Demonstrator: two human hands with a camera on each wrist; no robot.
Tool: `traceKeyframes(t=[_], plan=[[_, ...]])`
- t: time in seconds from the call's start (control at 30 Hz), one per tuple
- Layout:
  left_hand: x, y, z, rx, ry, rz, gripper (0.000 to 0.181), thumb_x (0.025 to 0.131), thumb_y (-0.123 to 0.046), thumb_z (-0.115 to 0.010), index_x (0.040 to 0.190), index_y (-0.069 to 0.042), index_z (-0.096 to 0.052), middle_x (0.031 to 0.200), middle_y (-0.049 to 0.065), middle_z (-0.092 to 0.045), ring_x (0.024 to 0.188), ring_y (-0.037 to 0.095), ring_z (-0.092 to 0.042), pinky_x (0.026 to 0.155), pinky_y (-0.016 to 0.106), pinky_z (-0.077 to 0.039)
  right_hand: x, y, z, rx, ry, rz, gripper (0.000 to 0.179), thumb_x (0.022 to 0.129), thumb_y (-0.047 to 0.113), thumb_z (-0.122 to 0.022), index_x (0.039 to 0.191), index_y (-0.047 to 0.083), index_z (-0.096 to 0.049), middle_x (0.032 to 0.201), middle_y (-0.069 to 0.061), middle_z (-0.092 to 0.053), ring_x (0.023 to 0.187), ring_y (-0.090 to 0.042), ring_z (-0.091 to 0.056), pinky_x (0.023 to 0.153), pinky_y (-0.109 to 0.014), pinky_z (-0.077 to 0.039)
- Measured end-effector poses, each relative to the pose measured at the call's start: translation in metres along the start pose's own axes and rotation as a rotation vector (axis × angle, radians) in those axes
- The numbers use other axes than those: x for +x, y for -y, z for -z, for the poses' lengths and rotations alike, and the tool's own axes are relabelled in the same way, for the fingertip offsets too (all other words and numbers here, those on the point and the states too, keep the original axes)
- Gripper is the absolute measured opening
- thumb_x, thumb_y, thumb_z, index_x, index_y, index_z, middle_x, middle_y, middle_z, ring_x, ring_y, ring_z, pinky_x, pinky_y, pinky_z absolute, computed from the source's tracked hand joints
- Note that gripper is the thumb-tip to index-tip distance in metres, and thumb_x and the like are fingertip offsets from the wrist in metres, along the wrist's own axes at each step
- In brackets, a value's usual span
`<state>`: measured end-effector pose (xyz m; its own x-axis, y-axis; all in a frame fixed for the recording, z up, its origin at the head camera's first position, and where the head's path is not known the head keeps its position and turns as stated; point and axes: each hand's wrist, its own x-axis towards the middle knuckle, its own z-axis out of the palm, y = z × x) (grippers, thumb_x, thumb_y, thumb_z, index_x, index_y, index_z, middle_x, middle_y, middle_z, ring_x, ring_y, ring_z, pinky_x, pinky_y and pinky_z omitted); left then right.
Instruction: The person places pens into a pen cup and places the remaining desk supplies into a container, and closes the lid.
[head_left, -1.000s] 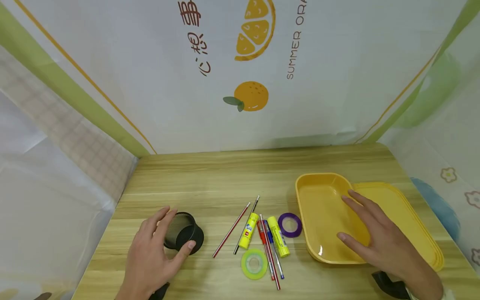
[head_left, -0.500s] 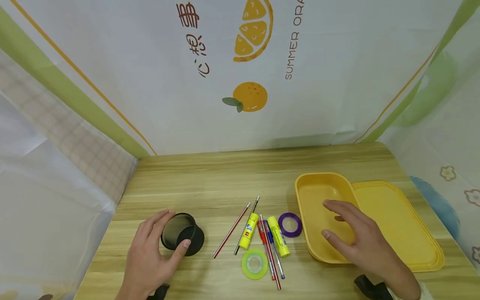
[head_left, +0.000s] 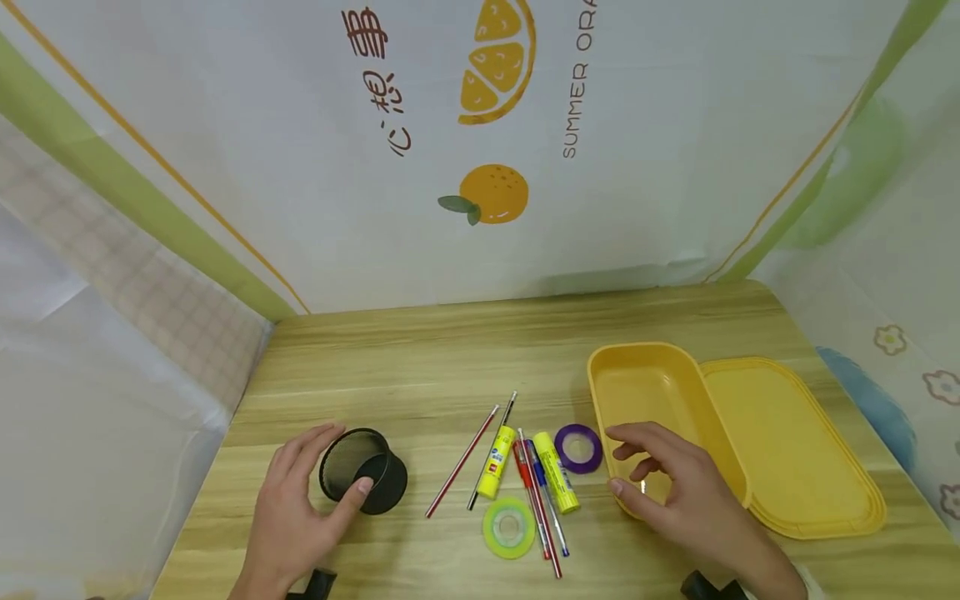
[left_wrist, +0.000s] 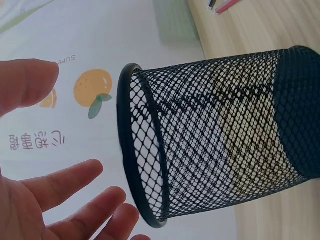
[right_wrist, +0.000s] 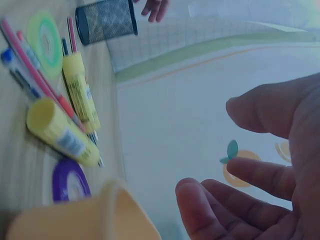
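A black mesh pen cup point(head_left: 386, 490) stands upright on the left of the table. My left hand point(head_left: 296, 504) hovers at its rim with thumb and fingers spread; in the left wrist view a gap shows between the fingers and the mesh wall point(left_wrist: 215, 135). On the right, my right hand point(head_left: 686, 496) hangs over the near part of a yellow plastic box point(head_left: 637, 379), fingers loosely bent and nothing between them. Just left of that box lies a roll of purple tape point(head_left: 578, 448). Beside the roll is a yellow glue stick point(head_left: 556, 472).
Mid-table lie a second glue stick point(head_left: 497, 463), a roll of green tape point(head_left: 508, 528), a red pencil point(head_left: 462, 461), a black pencil point(head_left: 510, 407) and a bunch of red and blue pens point(head_left: 542, 479). A yellow lid point(head_left: 798, 446) lies right of the box. Printed cloth point(head_left: 405, 242) hangs behind.
My right hand has moved left across the yellow box, from its right side to its near-left part. My left hand has stayed by the pen cup with little movement.
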<state>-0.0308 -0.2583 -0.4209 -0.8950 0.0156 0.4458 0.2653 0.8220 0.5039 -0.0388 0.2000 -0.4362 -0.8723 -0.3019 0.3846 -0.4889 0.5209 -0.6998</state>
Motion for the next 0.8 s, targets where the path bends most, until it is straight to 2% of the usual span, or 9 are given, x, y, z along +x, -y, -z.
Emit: traceKeyframes(t=[0.13,0.27,0.4,0.47,0.6,0.7,0.8], plan=[[-0.001,0.001,-0.002,-0.025,0.033,0.039,0.067,0.079,-0.027,-0.092,0.141,-0.017,-0.067,0.142,0.011,-0.062,0.131,0.035,-0.054,0.098,0.056,-0.044,-0.001,0.003,-0.01,0.071,0.021,0.009,0.058,0.086,0.005,-0.087,0.135,0.026,-0.065,0.117,0.012,-0.069,0.097,-0.009,-0.071,0.076,-0.022,-0.062],[-0.001,0.001,-0.004,-0.021,0.071,0.073,0.068,0.08,-0.032,-0.091,0.141,-0.016,-0.066,0.142,0.01,-0.059,0.132,0.034,-0.053,0.097,0.059,-0.045,-0.002,0.006,-0.019,0.137,0.035,0.029,0.055,0.086,0.002,-0.087,0.134,0.021,-0.066,0.117,0.008,-0.07,0.1,-0.009,-0.072,0.075,-0.027,-0.065],[-0.001,0.002,-0.005,-0.007,0.076,0.085,0.069,0.08,-0.034,-0.092,0.141,-0.016,-0.066,0.141,0.009,-0.059,0.13,0.032,-0.054,0.094,0.056,-0.046,-0.002,0.011,-0.025,0.186,0.062,0.016,0.051,0.087,0.005,-0.087,0.132,0.018,-0.067,0.12,0.005,-0.07,0.099,-0.011,-0.073,0.075,-0.028,-0.065],[-0.002,0.002,-0.006,0.01,0.073,0.081,0.07,0.079,-0.034,-0.093,0.141,-0.016,-0.066,0.14,0.008,-0.06,0.128,0.029,-0.054,0.09,0.05,-0.047,-0.002,0.014,-0.028,0.214,0.089,-0.015,0.048,0.09,0.008,-0.085,0.132,0.019,-0.067,0.119,0.004,-0.071,0.098,-0.013,-0.074,0.076,-0.027,-0.065],[-0.002,0.005,-0.008,0.035,0.064,0.071,0.075,0.077,-0.034,-0.095,0.143,-0.016,-0.064,0.14,0.008,-0.06,0.125,0.023,-0.054,0.084,0.031,-0.045,-0.003,0.02,-0.034,0.254,0.15,-0.058,0.045,0.094,0.013,-0.083,0.134,0.018,-0.065,0.118,0.0,-0.071,0.098,-0.014,-0.074,0.078,-0.026,-0.064],[-0.002,0.008,-0.01,0.035,0.058,0.076,0.082,0.075,-0.034,-0.096,0.146,-0.015,-0.061,0.141,0.01,-0.06,0.123,0.022,-0.054,0.083,0.02,-0.041,-0.004,0.021,-0.039,0.278,0.178,-0.04,0.044,0.095,0.012,-0.081,0.136,0.014,-0.064,0.118,-0.004,-0.07,0.098,-0.016,-0.074,0.078,-0.026,-0.065],[-0.002,0.009,-0.011,0.042,0.061,0.089,0.087,0.073,-0.035,-0.097,0.148,-0.014,-0.059,0.141,0.012,-0.06,0.121,0.022,-0.055,0.083,0.019,-0.042,-0.006,0.021,-0.044,0.297,0.196,-0.006,0.045,0.094,0.01,-0.081,0.136,0.014,-0.064,0.119,-0.005,-0.07,0.099,-0.016,-0.073,0.078,-0.026,-0.065]])
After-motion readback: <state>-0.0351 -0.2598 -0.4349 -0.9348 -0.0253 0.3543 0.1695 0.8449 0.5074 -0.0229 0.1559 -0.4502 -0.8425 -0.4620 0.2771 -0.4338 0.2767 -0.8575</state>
